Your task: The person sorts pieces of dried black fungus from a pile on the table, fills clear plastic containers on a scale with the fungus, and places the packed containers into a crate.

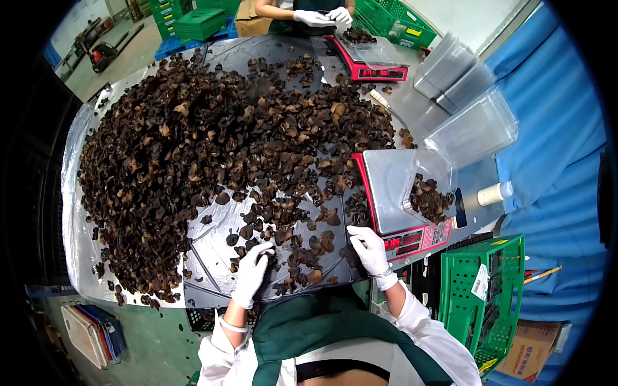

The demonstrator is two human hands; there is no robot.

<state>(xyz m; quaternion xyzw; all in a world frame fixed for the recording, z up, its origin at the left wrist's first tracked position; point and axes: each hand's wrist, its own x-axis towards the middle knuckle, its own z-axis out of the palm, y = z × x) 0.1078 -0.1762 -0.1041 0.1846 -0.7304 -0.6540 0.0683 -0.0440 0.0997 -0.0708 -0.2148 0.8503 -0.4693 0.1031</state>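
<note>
A big heap of dark brown wood ear mushrooms (212, 128) covers much of the table, and looser pieces lie near me. Over its front edge is my left hand (252, 273) in a white glove, fingers curled in, with a dark wood ear mushroom (270, 252) at the fingertips. My right hand (370, 253), also gloved, hovers by the near corner of a red scale (393, 193); its fingers are apart, close to a few dark pieces on the sheeting. A clear plastic box (444, 168) holding mushrooms rests tilted on the scale's right side.
Across the table, a person's gloved hands (325, 18) work near a second red scale (380, 72). Stacked clear boxes (454, 74) stand at the right, by a white bottle (494, 193) and a phone (459, 209). A green crate (463, 289) sits below the table's right edge.
</note>
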